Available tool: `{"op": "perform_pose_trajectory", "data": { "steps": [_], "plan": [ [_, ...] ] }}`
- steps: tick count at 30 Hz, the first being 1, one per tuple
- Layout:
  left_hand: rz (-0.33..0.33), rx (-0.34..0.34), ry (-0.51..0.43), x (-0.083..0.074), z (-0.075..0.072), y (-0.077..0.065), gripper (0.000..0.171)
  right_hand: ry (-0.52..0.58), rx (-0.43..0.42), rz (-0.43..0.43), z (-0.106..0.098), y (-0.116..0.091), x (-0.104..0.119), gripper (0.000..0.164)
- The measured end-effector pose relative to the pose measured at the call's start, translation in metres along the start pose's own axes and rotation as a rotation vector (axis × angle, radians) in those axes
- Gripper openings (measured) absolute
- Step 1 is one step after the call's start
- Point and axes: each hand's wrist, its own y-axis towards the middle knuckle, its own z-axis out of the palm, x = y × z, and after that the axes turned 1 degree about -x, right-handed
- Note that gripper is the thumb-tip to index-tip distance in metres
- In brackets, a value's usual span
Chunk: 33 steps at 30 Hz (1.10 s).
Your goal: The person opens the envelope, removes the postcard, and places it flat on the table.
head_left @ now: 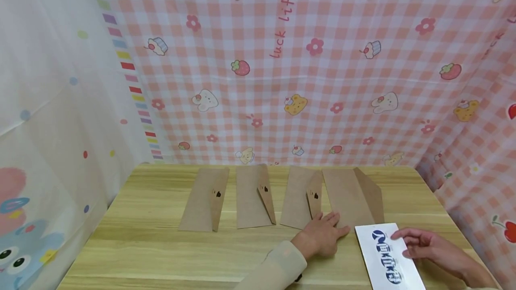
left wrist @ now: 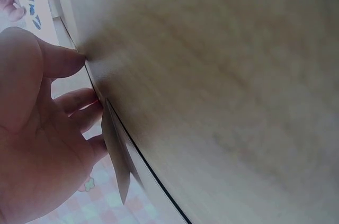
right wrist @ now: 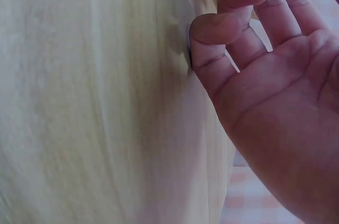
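Card [head_left: 388, 254], white with dark-blue lettering, shows at four o'clock over the wooden table [head_left: 161, 254], its near end cut off by the bottom of the head view; whether it lies flat or is raised, I cannot tell. On its three-o'clock side is the right hand [head_left: 437, 254], thumb and forefinger bent, fingertips at the edge — whether they pinch it, I cannot tell. Farther in, a pale sleeve [head_left: 278, 265] reaches from six o'clock to the left hand [head_left: 322, 237], just off the table's middle. Its fingers point toward one o'clock, the thumb spread toward three, and the fingertips rest at the near ends of the third envelope [head_left: 294, 196] and the fourth envelope [head_left: 348, 198]. These stand at one and two o'clock in a row of brown paper, with the second envelope [head_left: 247, 198] near twelve and the first envelope [head_left: 197, 200] at ten. The first three have folded flaps bearing dark marks — the fourth's flap spreads toward three. Past them, at twelve, hangs a pink-checked cloth [head_left: 342, 79].
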Motion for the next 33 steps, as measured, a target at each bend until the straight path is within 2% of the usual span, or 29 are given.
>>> {"op": "perform_pose_trajectory", "data": {
  "steps": [19, 26, 33],
  "plan": [
    [0.003, -0.004, 0.023, -0.0002, 0.0006, -0.0005, 0.061, 0.074, 0.094, 0.019, 0.0035, 0.0030, -0.0057, 0.038],
    [0.003, -0.003, 0.017, -0.0002, -0.0020, -0.0021, 0.061, 0.025, 0.146, -0.019, 0.0037, 0.0072, -0.0022, 0.036],
    [0.006, -0.002, 0.003, 0.0001, -0.0015, -0.0015, 0.062, 0.021, 0.168, -0.012, 0.0035, 0.0090, -0.0033, 0.036]
  ]
}}
